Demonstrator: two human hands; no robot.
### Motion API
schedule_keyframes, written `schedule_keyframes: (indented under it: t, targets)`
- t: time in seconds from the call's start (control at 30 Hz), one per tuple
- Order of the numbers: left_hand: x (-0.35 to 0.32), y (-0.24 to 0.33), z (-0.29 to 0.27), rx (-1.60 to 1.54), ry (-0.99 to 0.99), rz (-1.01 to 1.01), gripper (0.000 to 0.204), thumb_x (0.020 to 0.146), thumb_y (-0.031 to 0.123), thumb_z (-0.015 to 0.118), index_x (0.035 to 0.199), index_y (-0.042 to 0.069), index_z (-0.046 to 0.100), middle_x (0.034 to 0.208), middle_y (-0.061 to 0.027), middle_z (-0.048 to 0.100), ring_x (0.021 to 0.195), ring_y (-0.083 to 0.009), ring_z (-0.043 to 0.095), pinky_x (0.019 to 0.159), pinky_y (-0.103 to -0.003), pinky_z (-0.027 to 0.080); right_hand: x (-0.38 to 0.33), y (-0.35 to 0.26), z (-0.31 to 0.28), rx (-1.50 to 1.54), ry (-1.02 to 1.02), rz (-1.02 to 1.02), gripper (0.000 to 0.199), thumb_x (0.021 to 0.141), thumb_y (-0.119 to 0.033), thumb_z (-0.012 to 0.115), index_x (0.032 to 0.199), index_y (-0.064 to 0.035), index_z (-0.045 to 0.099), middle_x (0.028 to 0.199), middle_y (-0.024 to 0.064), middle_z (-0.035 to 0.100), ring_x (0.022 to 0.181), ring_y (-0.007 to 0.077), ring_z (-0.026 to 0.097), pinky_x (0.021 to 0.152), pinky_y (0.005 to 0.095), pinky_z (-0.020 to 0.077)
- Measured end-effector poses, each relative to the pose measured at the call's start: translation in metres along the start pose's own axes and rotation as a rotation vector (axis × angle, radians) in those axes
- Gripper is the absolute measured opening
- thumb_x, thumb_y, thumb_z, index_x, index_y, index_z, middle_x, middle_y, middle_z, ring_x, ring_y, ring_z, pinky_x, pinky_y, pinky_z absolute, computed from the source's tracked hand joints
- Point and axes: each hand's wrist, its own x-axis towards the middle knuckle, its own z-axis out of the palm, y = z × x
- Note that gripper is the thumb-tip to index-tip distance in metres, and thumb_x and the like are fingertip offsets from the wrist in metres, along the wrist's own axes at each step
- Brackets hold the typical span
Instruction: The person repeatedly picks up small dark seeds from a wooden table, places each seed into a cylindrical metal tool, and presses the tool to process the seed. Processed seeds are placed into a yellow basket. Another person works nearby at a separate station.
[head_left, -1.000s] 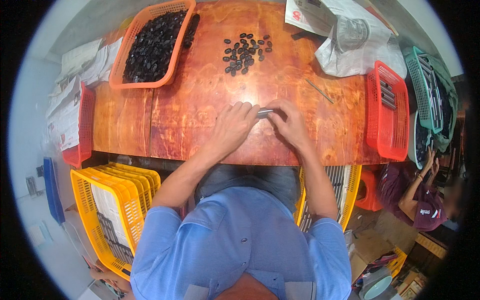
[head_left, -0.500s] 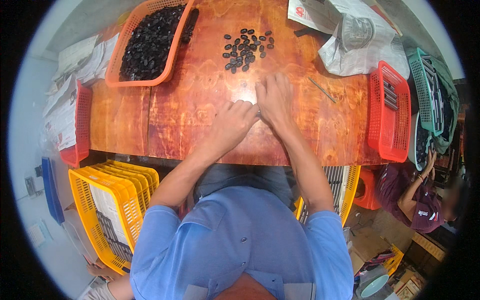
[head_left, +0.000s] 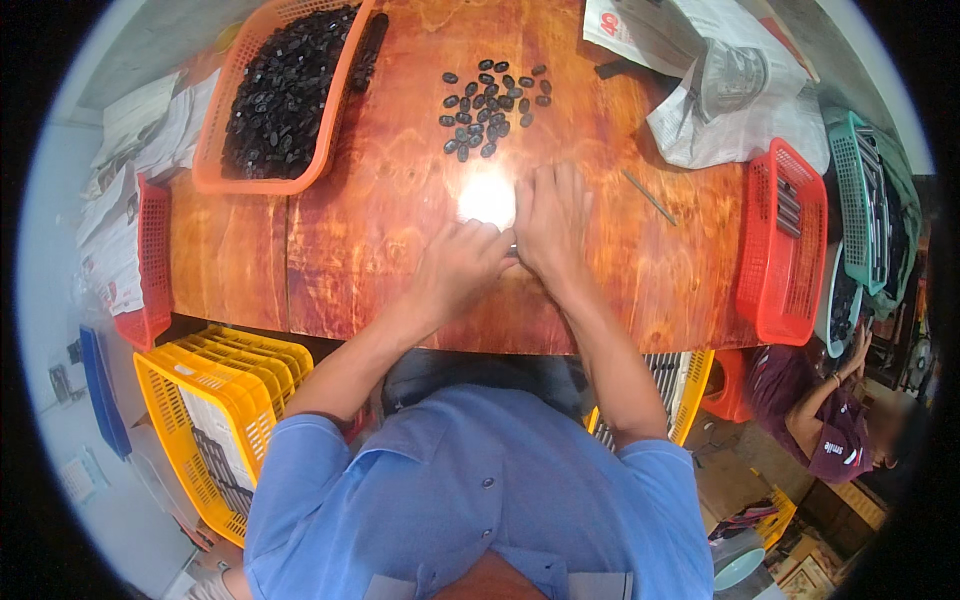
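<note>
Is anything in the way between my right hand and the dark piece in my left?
Nothing visible: the right hand is right beside the dark piece in the left hand, though the hands hide most of it.

hands [head_left: 553, 225]: 2 | held dark piece [head_left: 512, 250]: 1 visible | loose black ovals [head_left: 492, 102]: about thirty | thin rod [head_left: 650, 197]: 1 | orange basket [head_left: 262, 186]: 1 | red baskets [head_left: 785, 275]: 2 | teal basket [head_left: 853, 225]: 1 | yellow crates [head_left: 255, 410]: several | worktop [head_left: 390, 215]: 1
</note>
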Motion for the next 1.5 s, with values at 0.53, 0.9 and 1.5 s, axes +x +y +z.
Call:
schedule_keyframes:
  t: [0.53,0.9,1.5]
  targets:
    - [0.008,-0.005,0.004,0.057,0.099,0.019,0.035,0.077,0.022,0.08,0.108,0.012,0.067,0.088,-0.0044,0.055,0.085,-0.0228,0.058,0.076,-0.038,0.047,0.007,0.004,0.006,0.037,0.072,-0.034,0.016,0.098,-0.021,0.056,0.097,-0.0053,0.059,0.1,0.0166,0.057,0.098,0.0373,0.053,0.084,0.049,0.0376]
    - [0.003,-0.003,0.006,0.033,-0.004,-0.018,0.034,0.079,0.023,0.08,0.109,0.014,0.066,0.088,-0.0043,0.055,0.084,-0.024,0.058,0.07,-0.038,0.045,0.004,0.007,0.01,-0.054,0.07,-0.011,0.017,0.096,-0.021,0.061,0.099,-0.0045,0.06,0.102,0.0173,0.058,0.1,0.0379,0.054,0.085,0.051,0.039]
    - [0.011,-0.006,-0.019,-1.657,0.165,-0.997,0.041,0.111,0.034,0.047,0.129,0.0,0.062,0.094,-0.0099,0.066,0.072,-0.014,0.062,0.063,-0.028,0.055,0.0,0.026,0.013,0.673,0.15,0.239,0.026,0.099,-0.021,0.065,0.088,0.0019,0.062,0.08,0.0121,0.056,0.073,0.0269,0.055,0.071,0.0393,0.0451]
